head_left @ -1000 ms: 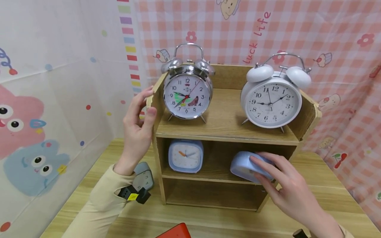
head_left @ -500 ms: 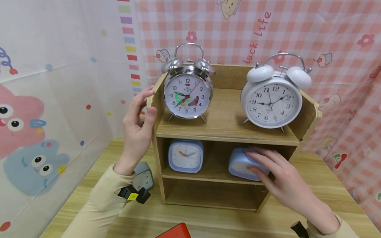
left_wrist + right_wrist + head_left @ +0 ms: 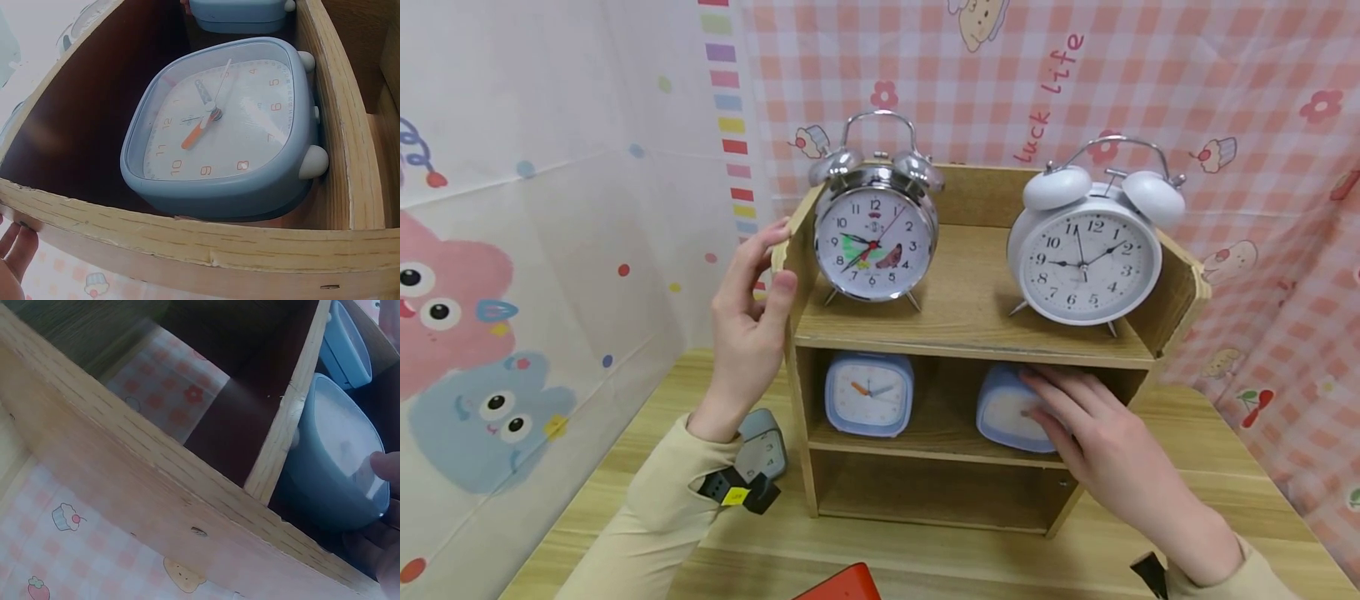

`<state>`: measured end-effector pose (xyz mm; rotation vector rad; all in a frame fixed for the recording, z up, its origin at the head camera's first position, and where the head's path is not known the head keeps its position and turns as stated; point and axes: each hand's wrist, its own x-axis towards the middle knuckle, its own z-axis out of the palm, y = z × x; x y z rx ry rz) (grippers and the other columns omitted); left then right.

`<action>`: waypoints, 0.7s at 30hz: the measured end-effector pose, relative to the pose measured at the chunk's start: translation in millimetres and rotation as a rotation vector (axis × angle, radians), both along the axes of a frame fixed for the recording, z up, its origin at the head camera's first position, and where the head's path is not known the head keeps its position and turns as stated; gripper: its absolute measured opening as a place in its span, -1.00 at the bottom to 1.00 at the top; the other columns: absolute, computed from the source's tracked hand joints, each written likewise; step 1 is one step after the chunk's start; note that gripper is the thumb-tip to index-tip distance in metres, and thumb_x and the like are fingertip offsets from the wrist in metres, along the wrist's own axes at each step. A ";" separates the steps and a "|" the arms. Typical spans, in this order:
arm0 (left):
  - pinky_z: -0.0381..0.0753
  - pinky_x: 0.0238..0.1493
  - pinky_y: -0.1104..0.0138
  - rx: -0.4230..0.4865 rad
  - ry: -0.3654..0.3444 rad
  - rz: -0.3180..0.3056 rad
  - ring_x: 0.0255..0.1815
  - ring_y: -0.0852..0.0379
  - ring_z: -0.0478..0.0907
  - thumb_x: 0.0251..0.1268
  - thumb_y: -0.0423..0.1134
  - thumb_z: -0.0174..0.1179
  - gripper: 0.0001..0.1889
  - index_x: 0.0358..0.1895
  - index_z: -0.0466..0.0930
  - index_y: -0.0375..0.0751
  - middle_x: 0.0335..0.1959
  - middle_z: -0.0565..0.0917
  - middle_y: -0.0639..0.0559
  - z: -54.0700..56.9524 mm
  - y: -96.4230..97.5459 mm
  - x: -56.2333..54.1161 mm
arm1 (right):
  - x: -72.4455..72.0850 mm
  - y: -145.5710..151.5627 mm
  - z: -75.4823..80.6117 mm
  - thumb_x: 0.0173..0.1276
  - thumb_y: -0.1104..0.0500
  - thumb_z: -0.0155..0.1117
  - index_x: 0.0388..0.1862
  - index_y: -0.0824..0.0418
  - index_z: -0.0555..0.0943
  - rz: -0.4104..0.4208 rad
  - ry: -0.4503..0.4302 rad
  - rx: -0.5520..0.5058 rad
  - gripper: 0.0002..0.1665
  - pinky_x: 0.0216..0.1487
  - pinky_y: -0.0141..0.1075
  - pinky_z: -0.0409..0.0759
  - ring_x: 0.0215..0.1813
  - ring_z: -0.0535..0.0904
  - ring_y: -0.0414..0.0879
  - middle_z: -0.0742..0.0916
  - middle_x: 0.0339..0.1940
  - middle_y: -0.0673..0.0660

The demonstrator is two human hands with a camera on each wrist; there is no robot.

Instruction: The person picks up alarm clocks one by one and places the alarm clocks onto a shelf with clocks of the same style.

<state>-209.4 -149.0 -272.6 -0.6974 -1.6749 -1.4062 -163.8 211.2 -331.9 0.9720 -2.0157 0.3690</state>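
Note:
My right hand (image 3: 1108, 442) holds a light blue alarm clock (image 3: 1009, 408) at the right end of the middle shelf, thumb on its face and fingers over its top. In the right wrist view, the thumb overlaps the white face of this clock (image 3: 325, 469), whose base is right at the shelf board. My left hand (image 3: 748, 325) grips the upper left side panel of the wooden shelf unit (image 3: 970, 350), thumb in front, fingers behind. A matching blue alarm clock (image 3: 868, 396) with an orange hour hand stands upright at the left of the middle shelf.
On the top shelf stand a silver twin-bell alarm clock (image 3: 874, 242) and a white one (image 3: 1084, 258). A grey-blue clock (image 3: 762, 446) lies on the table beside the unit, partly behind my left wrist. A red object (image 3: 842, 585) shows at the bottom edge.
My right hand has tilted the blue clock from leaning back to nearly upright and moved it slightly deeper into the shelf. My left hand has stayed on the panel.

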 end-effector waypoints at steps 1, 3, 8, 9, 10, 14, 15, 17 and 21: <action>0.50 -0.46 0.58 0.002 0.000 0.000 0.26 0.23 0.58 0.48 0.34 0.09 -0.20 0.39 0.49 -0.34 0.48 0.55 -0.16 -0.2 -0.1 0.1 | -0.4 -0.4 -0.2 0.74 -0.10 -0.06 0.22 0.27 0.71 -0.007 0.007 0.001 -0.44 0.45 -0.59 0.32 0.13 0.69 0.12 0.79 0.14 0.22; 0.50 -0.45 0.58 0.005 -0.002 -0.003 0.26 0.23 0.58 0.48 0.34 0.10 -0.21 0.39 0.48 -0.34 0.49 0.55 -0.16 -0.3 -0.1 0.1 | -1.2 -0.9 -0.4 0.74 -0.08 -0.06 0.22 0.27 0.71 -0.019 0.018 0.005 -0.44 0.38 -0.50 0.37 0.12 0.68 0.12 0.80 0.13 0.22; 0.51 -0.44 0.58 0.006 -0.001 -0.005 0.26 0.24 0.58 0.49 0.33 0.10 -0.21 0.39 0.48 -0.34 0.48 0.55 -0.15 -0.4 -0.2 0.1 | -3.2 -2.2 -0.5 0.75 -0.06 -0.09 0.19 0.29 0.71 -0.033 0.021 0.009 -0.44 0.35 -0.44 0.36 0.10 0.68 0.13 0.80 0.09 0.23; 0.51 -0.44 0.58 0.007 0.000 -0.005 0.26 0.24 0.58 0.48 0.33 0.10 -0.21 0.39 0.48 -0.35 0.48 0.55 -0.15 -0.3 -0.2 0.0 | -3.6 -2.5 -0.6 0.76 -0.06 -0.10 0.18 0.29 0.71 -0.036 0.017 0.008 -0.44 0.36 -0.44 0.35 0.10 0.68 0.13 0.80 0.09 0.23; 0.51 -0.44 0.58 0.007 0.001 -0.005 0.26 0.24 0.58 0.48 0.33 0.10 -0.21 0.39 0.48 -0.35 0.48 0.55 -0.15 -0.3 -0.2 -0.1 | -4.1 -2.7 -0.8 0.76 -0.06 -0.11 0.18 0.30 0.71 -0.041 0.011 0.007 -0.43 0.36 -0.45 0.34 0.10 0.67 0.13 0.80 0.08 0.23; 0.49 -0.46 0.58 0.005 0.007 0.000 0.26 0.25 0.59 0.48 0.34 0.10 -0.20 0.38 0.48 -0.36 0.48 0.55 -0.17 -0.3 -0.4 -0.2 | -6.0 -3.8 -1.4 0.76 -0.08 -0.15 0.17 0.32 0.70 -0.065 0.002 0.009 -0.41 0.31 -0.35 0.40 0.09 0.68 0.14 0.80 0.06 0.24; 0.48 -0.46 0.58 0.004 0.008 0.001 0.26 0.25 0.59 0.48 0.34 0.10 -0.20 0.38 0.48 -0.36 0.48 0.55 -0.17 -0.3 -0.4 -0.2 | -6.2 -4.0 -1.7 0.76 -0.08 -0.16 0.16 0.32 0.69 -0.070 -0.002 0.010 -0.40 0.29 -0.31 0.41 0.09 0.68 0.14 0.79 0.06 0.24; 0.48 -0.47 0.58 0.002 0.010 0.004 0.27 0.25 0.59 0.48 0.34 0.09 -0.20 0.38 0.48 -0.36 0.48 0.55 -0.17 -0.1 -0.4 -0.2 | -6.7 -4.5 -1.8 0.76 -0.09 -0.17 0.15 0.33 0.69 -0.079 0.002 0.015 -0.38 0.24 -0.23 0.47 0.07 0.69 0.15 0.79 0.04 0.24; 0.48 -0.47 0.58 0.001 0.009 0.005 0.27 0.23 0.59 0.48 0.33 0.10 -0.21 0.38 0.48 -0.35 0.48 0.55 -0.17 -0.5 -0.3 -0.2 | -7.9 -5.0 -1.7 0.76 -0.10 -0.20 0.16 0.35 0.67 -0.094 -0.014 0.024 -0.36 0.18 -0.13 0.54 0.05 0.70 0.17 0.79 0.02 0.26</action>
